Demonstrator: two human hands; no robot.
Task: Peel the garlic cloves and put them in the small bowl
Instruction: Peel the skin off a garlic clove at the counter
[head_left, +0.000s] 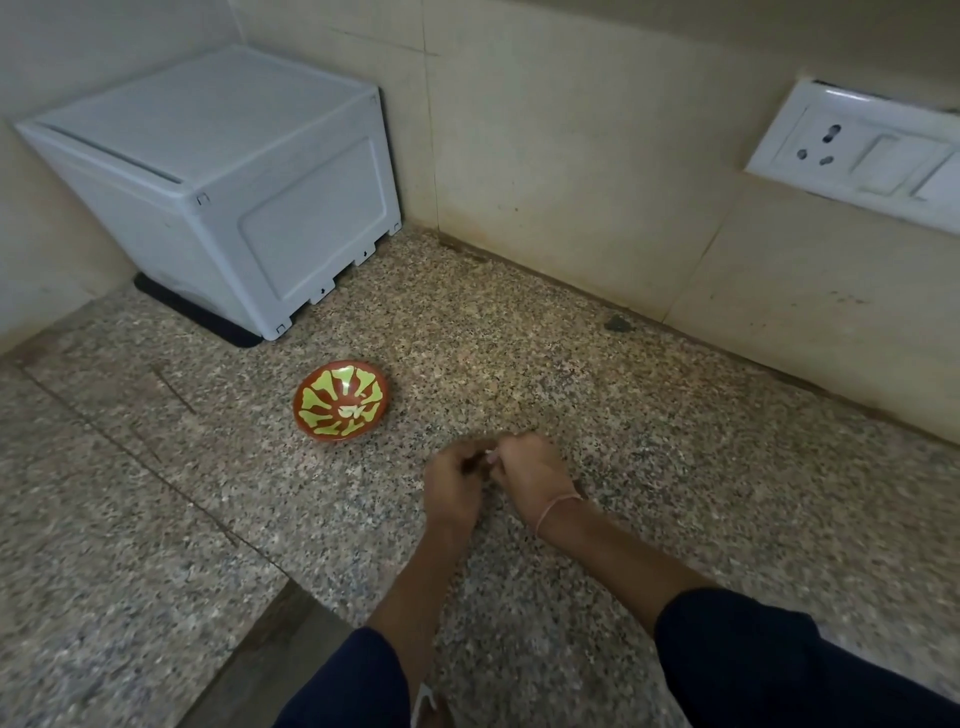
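I see my left hand and right hand both pinching one garlic clove mid-counter, apparently mid-peel, near the small bowl, which holds perhaps one pale piece.

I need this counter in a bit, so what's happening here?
A person holds both hands together over the granite counter, the left hand and right hand pinching a small pale garlic clove between them, apparently peeling it. The small bowl sits on the counter to their left, apart from the hands, with a pale bit inside, too small to identify.
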